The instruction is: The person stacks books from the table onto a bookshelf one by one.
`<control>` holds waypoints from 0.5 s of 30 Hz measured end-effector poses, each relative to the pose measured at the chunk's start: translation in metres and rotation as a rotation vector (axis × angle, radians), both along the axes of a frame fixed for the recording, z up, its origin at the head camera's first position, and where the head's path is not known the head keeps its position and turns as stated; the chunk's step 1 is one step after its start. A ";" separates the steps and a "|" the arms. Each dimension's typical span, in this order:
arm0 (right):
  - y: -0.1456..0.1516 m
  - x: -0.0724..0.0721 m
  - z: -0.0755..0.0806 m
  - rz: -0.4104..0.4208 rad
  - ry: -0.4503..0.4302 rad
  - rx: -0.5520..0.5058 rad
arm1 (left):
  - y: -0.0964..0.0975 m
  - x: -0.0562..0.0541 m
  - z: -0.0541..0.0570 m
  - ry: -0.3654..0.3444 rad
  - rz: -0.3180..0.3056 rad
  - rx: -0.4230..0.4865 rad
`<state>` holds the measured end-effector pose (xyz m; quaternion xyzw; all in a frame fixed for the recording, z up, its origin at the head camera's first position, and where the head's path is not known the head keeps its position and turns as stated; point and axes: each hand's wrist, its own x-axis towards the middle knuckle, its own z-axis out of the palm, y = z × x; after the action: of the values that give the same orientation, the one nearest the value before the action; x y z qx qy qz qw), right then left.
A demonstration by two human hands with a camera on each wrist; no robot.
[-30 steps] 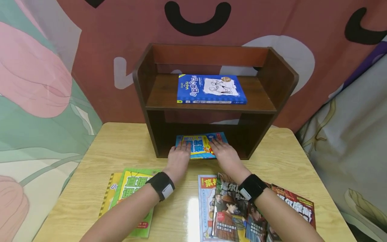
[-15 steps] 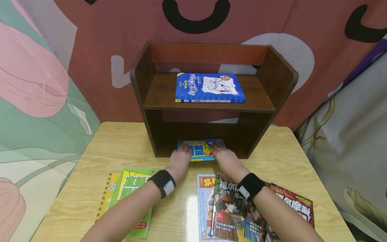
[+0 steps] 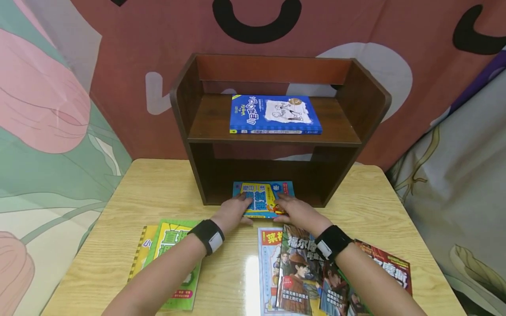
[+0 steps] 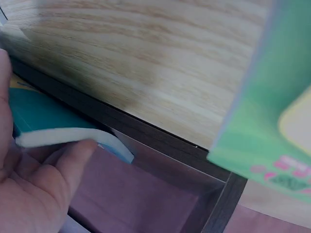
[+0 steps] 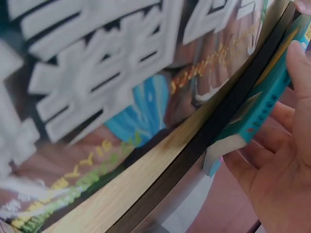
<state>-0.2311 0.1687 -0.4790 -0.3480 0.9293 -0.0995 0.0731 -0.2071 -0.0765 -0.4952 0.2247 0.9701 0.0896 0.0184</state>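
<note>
A blue and yellow book [image 3: 259, 199] lies flat on the lower level of a dark brown bookshelf [image 3: 340, 125], its front edge sticking out past the shelf. My left hand [image 3: 232, 212] holds its left side, fingers over the cover and thumb toward the front edge. On the other side my right hand [image 3: 299, 213] grips it the same way. The left wrist view shows the teal cover [image 4: 46, 114] and white page edge between fingers and thumb. In the right wrist view, the thumb lies against the book's teal spine [image 5: 265, 109].
On the upper shelf lies a blue book [image 3: 274, 115]. A green book [image 3: 183, 292] overlaps a yellow one [image 3: 138, 252] at the table's left. Several comic-style books [image 3: 300, 276] are fanned out at front right, under my right forearm. A patterned curtain [image 3: 130, 57] hangs behind.
The book has slid slightly toward me, its front edge now further out. My hands have shifted from lying flat on the cover to holding its sides, thumbs showing at the front.
</note>
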 end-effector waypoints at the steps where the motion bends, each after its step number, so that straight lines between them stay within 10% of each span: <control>1: 0.000 0.000 0.000 0.009 0.005 0.005 | -0.001 0.000 0.000 -0.006 -0.005 -0.003; 15: -0.004 -0.011 -0.007 -0.064 -0.048 -0.036 | -0.001 -0.008 -0.006 0.033 -0.007 -0.024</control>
<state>-0.2423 0.1651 -0.4859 -0.3170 0.9360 -0.1269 0.0858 -0.2153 -0.0770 -0.5017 0.2291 0.9706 0.0740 0.0056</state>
